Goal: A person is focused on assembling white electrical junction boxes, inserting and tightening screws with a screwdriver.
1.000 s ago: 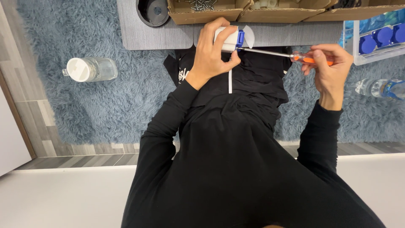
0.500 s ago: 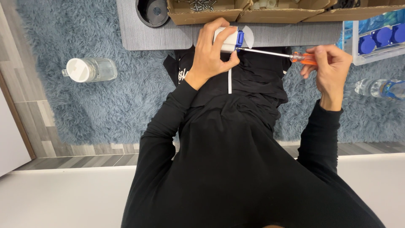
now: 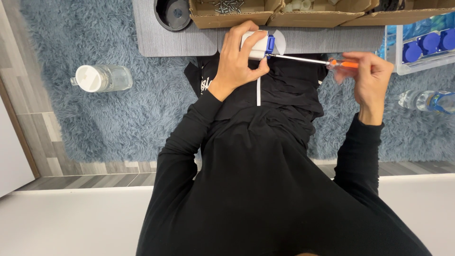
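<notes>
My left hand (image 3: 239,59) grips a small white plastic part with a blue piece (image 3: 259,44) on its right side, held above my lap near the grey table edge. My right hand (image 3: 372,76) holds a screwdriver with a clear orange handle (image 3: 342,63). Its thin metal shaft (image 3: 296,58) runs left, and the tip meets the white part just below the blue piece. Both arms are in black sleeves.
A low grey table (image 3: 180,40) carries open cardboard boxes, one with screws (image 3: 226,6), and a round black cup (image 3: 173,13). A clear bin of blue parts (image 3: 424,42) sits at right. A white-lidded jar (image 3: 99,78) and a water bottle (image 3: 426,100) lie on the blue shag rug.
The screwdriver handle has turned slightly in my right hand's fingers. The white part and my left hand stay where they were.
</notes>
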